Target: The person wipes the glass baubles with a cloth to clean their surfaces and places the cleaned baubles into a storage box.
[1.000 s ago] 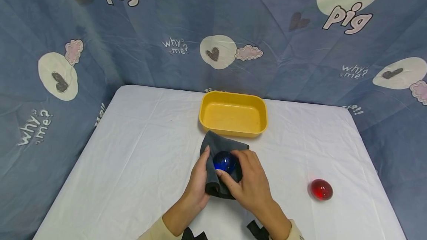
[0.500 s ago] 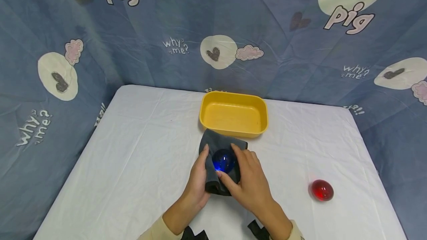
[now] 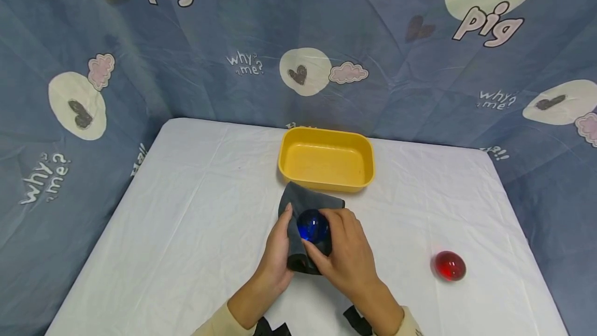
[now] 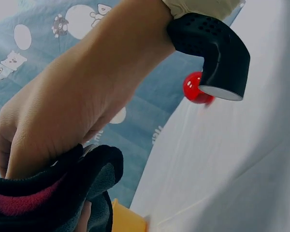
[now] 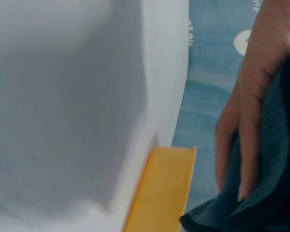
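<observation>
Blue glass ball [image 3: 313,226] sat in a dark grey cloth [image 3: 305,205] near the middle of the white counter [image 3: 186,222], just in front of a yellow tray [image 3: 326,160]. Left hand [image 3: 277,253] cupped the cloth from the left side — its fingers [image 3: 285,222] lay together along the fabric and curled round it, the cloth gathered under the palm. Right hand [image 3: 347,255] gripped the ball from the right, thumb [image 3: 313,254] below and fingers over the far side, so that the ball was clamped between both hands within the cloth. The left wrist view showed the dark cloth [image 4: 63,193] bunched beneath the right hand [image 4: 72,111]; the right wrist view showed the left hand's fingers [image 5: 244,140] pressed flat against the cloth [image 5: 270,183], with the tray's rim [image 5: 164,188] close by. A red ball [image 3: 450,265] lay well apart to the right on the counter — untouched. A patterned blue backdrop [image 3: 233,25] enclosed the counter on three sides.
</observation>
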### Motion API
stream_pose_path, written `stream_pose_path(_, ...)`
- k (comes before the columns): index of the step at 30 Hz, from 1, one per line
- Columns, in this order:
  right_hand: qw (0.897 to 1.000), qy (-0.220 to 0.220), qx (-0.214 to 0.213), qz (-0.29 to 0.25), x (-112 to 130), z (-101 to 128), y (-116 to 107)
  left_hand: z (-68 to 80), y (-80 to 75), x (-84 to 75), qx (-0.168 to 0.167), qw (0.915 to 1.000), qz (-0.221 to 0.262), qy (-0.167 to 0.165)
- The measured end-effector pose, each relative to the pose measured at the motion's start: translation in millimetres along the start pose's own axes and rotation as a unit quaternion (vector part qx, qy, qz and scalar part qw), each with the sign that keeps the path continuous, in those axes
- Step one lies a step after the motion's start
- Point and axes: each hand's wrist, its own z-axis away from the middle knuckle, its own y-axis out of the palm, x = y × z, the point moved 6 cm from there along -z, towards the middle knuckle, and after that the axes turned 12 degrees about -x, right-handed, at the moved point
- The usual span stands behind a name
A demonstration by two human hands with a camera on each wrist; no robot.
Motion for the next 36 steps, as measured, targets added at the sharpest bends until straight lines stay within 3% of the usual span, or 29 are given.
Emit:
stream_pose_path(13,0.998,0.044,-0.012,-0.053,-7.1,0.2,5.0,1.3,-3.6,0.1,-0.007,1.0,0.001,-0.004)
stream_pose_path(23,0.993,0.093,0.005,-0.071,-14.8,3.4,8.2,2.4,-5.5,0.4,0.011,0.9999,-0.01,-0.003)
stream_pose_path(29,0.997,0.036,0.028,-0.065,-9.9,3.8,9.4,-0.5,-3.8,-4.4,0.023,0.9997,0.005,0.009)
stream_pose_path(36,0.999,-0.012,0.003,-0.044,-5.4,1.7,7.7,-2.0,-2.0,-5.0,0.03,0.9995,-0.003,0.014)
